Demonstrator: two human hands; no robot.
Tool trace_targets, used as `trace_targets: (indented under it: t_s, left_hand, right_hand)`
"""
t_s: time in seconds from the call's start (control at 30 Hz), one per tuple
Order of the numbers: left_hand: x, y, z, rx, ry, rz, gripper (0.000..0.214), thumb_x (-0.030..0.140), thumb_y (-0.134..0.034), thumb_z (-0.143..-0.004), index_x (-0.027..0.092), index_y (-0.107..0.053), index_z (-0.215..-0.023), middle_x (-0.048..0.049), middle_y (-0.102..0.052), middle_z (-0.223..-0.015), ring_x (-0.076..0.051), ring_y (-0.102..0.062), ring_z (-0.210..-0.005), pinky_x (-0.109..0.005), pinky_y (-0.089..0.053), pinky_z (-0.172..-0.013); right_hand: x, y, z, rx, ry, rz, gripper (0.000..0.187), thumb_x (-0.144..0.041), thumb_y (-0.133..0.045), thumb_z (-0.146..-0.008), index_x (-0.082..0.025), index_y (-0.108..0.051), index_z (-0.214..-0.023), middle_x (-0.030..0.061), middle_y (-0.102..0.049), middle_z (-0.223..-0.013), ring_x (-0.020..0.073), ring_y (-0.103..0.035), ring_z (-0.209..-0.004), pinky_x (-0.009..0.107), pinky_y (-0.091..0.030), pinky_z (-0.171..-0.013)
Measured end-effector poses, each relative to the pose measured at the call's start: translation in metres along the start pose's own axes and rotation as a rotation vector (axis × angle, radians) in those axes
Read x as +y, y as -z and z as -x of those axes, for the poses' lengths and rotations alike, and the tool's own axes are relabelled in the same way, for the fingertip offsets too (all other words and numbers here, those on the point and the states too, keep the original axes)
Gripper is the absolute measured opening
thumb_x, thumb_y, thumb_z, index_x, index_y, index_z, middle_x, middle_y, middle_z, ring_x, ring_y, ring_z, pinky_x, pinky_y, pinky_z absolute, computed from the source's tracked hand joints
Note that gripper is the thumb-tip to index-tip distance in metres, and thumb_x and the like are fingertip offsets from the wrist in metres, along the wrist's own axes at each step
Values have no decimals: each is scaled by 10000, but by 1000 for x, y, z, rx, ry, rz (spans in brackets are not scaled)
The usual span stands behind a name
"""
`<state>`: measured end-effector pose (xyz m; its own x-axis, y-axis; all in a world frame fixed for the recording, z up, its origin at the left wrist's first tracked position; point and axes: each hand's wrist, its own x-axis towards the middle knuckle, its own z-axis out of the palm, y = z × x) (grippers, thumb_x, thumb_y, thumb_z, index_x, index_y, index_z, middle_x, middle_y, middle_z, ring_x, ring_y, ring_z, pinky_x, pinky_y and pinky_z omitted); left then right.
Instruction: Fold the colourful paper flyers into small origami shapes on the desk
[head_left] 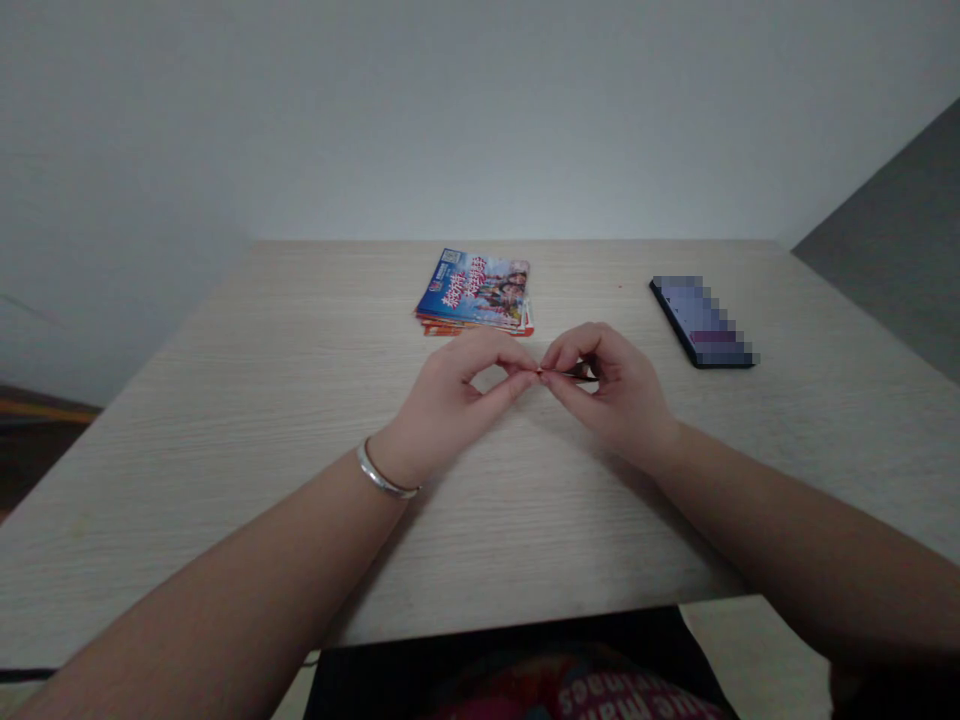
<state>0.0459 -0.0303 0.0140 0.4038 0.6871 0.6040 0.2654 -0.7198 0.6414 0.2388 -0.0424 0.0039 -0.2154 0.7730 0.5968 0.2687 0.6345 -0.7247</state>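
Over the middle of the table, my left hand (469, 385) and my right hand (607, 385) meet at their fingertips. Both are closed in a pinch, thumb against fingers, on a thin flat piece (581, 377). This piece is seen almost edge-on and looks dark, with a bit of red near the fingertips. Most of it is hidden by my fingers, so its exact kind cannot be made out. Just behind my left hand lies a stack of printed leaflets (480, 288), the top one blue with red-and-white lettering.
To the right a dark phone (701, 325) lies on the pale wood-grain table (300, 320), its screen blurred out. A white wall (510, 120) rises behind the far edge. The near edge runs just in front of my body.
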Motion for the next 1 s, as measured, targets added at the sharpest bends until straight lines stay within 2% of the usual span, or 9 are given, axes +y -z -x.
trace_targets:
  t_s: [0.1,0.23,0.37,0.43,0.57,0.67,0.83,0.9,1.0]
  left_hand:
    - [-4,-2,-1,77,110,70,55,233,-655,-882,195,-662,-843,-24,-689,-860,-135,-632,-821,-280,-509,-775]
    - [-11,-6,-1,173,313,283,96,284,-653,-879,193,-631,-863,-21,-691,-863,-123,-638,-772,-267,-534,-736]
    - [-14,-8,-1,76,410,377,115,293,-659,-866,185,-639,-899,-28,-697,-891,-134,-646,-776,-292,-557,-731]
    - [-14,-9,0,26,435,326,118,285,-672,-851,180,-658,-903,-29,-700,-873,-142,-643,-764,-298,-559,-707]
    - [-14,-9,0,43,433,197,147,272,-656,-853,175,-628,-746,-2,-653,-724,-121,-588,-651,-268,-516,-610]
    - [-14,-9,0,59,418,190,185,239,-650,-836,181,-574,-678,18,-603,-651,-107,-555,-596,-252,-490,-564]
    - [-14,-9,0,33,443,232,176,268,-635,-859,182,-593,-712,10,-617,-665,-113,-589,-607,-255,-517,-578]
    - [-14,-8,-1,19,464,264,206,310,-615,-888,179,-607,-730,1,-633,-686,-115,-603,-618,-258,-527,-586]
    - [-14,-7,-2,14,494,316,136,305,-647,-873,176,-641,-832,-2,-661,-722,-115,-617,-617,-256,-528,-584]
  right_hand:
    - [4,0,-1,16,-75,-9,141,-221,-696,-794,-219,-572,-861,-6,-649,-842,121,-604,-734,273,-481,-620]
    - [12,1,-3,48,-301,-46,216,-275,-722,-758,-212,-646,-950,-13,-662,-805,109,-572,-631,275,-474,-566]
    - [17,0,-4,-5,-487,-202,262,-358,-737,-748,-211,-681,-958,-3,-698,-782,116,-602,-598,282,-504,-553]
    - [18,-2,-4,-11,-503,-259,254,-364,-749,-738,-212,-684,-931,2,-718,-806,124,-631,-630,289,-528,-579]
    - [16,-5,-4,-67,-549,-287,274,-371,-765,-723,-215,-707,-941,2,-728,-791,128,-637,-620,291,-536,-576]
    - [14,-5,-5,-126,-606,-275,245,-366,-764,-718,-207,-724,-899,0,-715,-718,121,-615,-568,281,-518,-540]
    - [15,-3,-6,-137,-607,-241,177,-362,-746,-729,-201,-696,-782,-10,-689,-650,109,-584,-525,258,-475,-489]
    - [16,-3,-5,-143,-608,-226,185,-362,-744,-736,-199,-692,-804,-9,-689,-656,111,-588,-530,264,-481,-496]
    - [18,-5,-3,-167,-608,-281,229,-370,-749,-740,-208,-674,-883,2,-718,-733,129,-637,-594,281,-523,-541]
